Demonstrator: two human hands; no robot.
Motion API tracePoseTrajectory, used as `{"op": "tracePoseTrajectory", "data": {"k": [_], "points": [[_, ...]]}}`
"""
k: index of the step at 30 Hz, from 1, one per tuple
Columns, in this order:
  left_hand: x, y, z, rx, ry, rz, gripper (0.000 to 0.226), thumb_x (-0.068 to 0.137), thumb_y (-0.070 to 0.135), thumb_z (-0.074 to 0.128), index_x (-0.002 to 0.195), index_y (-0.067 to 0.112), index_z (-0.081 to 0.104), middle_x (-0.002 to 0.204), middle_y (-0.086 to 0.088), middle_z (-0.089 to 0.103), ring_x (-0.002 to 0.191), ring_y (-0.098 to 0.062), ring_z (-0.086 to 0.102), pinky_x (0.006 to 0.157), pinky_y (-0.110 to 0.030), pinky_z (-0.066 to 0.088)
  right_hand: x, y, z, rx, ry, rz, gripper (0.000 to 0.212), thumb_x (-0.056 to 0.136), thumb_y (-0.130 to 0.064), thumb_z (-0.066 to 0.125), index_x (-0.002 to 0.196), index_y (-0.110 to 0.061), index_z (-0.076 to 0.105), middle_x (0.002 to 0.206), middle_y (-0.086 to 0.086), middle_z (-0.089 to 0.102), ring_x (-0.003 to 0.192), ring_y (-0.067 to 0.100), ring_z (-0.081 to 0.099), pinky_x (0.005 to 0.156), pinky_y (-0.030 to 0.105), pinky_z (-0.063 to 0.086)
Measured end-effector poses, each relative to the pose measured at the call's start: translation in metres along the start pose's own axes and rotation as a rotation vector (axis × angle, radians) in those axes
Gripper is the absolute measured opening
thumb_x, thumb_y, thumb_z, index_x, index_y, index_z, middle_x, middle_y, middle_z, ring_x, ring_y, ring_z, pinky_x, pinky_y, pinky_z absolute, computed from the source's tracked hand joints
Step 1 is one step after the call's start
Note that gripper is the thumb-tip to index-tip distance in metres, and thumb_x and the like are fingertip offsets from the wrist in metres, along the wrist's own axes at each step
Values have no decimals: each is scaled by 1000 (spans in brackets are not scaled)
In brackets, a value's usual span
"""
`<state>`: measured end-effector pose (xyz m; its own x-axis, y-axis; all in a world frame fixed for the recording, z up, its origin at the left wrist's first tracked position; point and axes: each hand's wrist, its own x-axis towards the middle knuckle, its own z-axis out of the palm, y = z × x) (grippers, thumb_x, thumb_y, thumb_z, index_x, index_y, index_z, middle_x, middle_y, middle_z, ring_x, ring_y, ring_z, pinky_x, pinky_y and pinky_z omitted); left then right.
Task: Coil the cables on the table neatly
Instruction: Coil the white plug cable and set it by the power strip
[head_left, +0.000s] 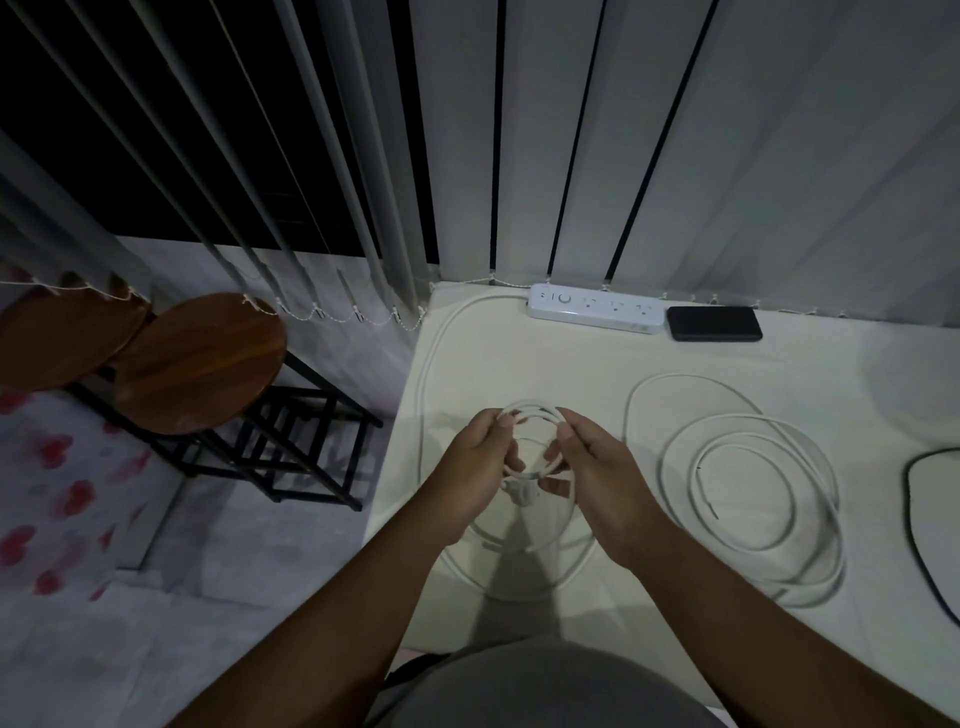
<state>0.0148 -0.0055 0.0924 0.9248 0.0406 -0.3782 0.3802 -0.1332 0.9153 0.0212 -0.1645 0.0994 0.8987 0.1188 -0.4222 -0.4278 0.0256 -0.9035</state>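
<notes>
Both hands, left hand (467, 467) and right hand (597, 467), hold a small white coil (530, 410). The big white cable (748, 499) on the right looks loose, not tidy yet.

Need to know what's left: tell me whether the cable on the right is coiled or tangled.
Loosely coiled: the white cable lies in wide, uneven loops on the table, untouched.

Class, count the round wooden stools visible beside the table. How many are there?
2. One wooden stool stands left of the table; a second stool sits further left, cut off by the picture's edge. Others may lie out of view.
</notes>
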Motion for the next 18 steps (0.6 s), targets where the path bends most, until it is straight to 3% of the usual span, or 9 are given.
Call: {"op": "tracePoseTrajectory", "data": {"k": [3,6,8,9,11,13,15,16,18], "points": [[4,4,4,78,69,-7,33,104,42,34,90,27,61,72,3,56,71,-13,58,68,-30,45,-5,2,8,25,15,136,31,102,-41,52,126,-29,68,99,10,63,88,25,62,76,40,63],[4,0,10,51,186,29,33,105,37,34,85,22,56,71,1,53,68,-15,53,62,-24,45,-12,4,13,-20,-28,387,55,92,-71,45,129,-34,58,94,12,68,84,27,71,72,40,64],[2,-4,16,-28,243,16,33,105,37,34,85,21,55,71,3,53,66,-10,55,59,-14,45,-15,6,16,36,-119,488,65,85,-82,36,130,-38,50,103,19,74,88,31,75,78,42,63],[1,-5,19,-71,262,-8,33,105,38,34,84,21,55,73,4,54,69,-8,59,64,-16,48,-14,6,16,60,-128,492,71,84,-84,35,133,-35,50,109,18,74,91,30,76,81,44,62],[-1,-8,25,-178,273,-73,35,105,39,34,85,21,55,80,3,58,84,-14,66,82,-32,53,-12,6,15,87,-60,436,74,89,-77,38,142,-26,49,112,11,74,92,22,77,83,42,62],[-4,-9,29,-259,278,-120,36,105,39,35,86,18,58,89,0,63,98,-20,67,94,-43,54,-10,6,15,63,17,313,71,96,-62,47,156,-30,28,119,2,70,88,8,75,76,28,59],[-5,-11,29,-175,314,-113,38,105,39,35,84,20,60,89,0,66,93,-19,65,90,-40,54,-8,9,12,54,66,220,78,99,-42,58,160,-34,11,139,3,59,101,9,72,80,23,58],[-6,-11,28,-111,323,-98,40,105,39,35,81,21,60,85,1,65,86,-19,63,84,-36,53,-7,9,11,74,93,189,79,99,-32,62,160,-32,13,142,7,57,106,15,71,89,29,59],[-8,-14,25,10,291,-96,41,106,37,34,82,21,63,80,1,65,81,-20,61,72,-32,48,-4,10,8,121,140,108,61,99,-16,62,153,-20,36,131,13,67,106,22,72,97,41,57]]}}
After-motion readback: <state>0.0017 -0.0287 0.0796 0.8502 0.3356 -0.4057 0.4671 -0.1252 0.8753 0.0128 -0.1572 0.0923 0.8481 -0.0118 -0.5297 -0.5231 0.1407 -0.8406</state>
